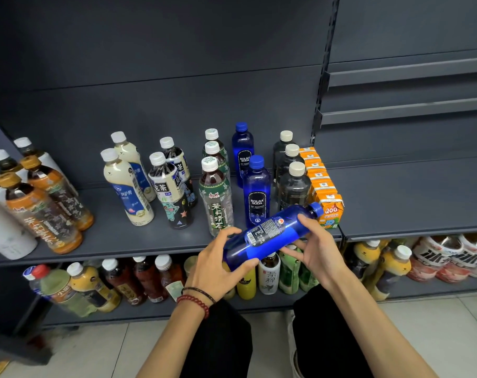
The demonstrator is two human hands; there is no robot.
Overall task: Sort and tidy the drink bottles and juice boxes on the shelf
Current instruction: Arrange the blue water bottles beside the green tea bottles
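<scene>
My left grip [221,257] holds base, right grip [317,245] neck of blue soda bottle [270,233], tilted above shelf [139,241] edge, cap right, label back up; front slot in blue row [256,192] looks its place.

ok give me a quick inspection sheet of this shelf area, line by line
surface: dark grey shelf, right part bare
job's things: blue soda bottle held tilted, cap to the right; two blue soda bottles upright in a file; orange juice boxes in a row; green tea bottles and milk tea bottles in files
clutter: nothing seen
grippers: left hand grips the bottle's base; right hand holds it near the neck
cables: nothing seen
surroundings: lower shelf packed with drinks; tiled floor
</scene>
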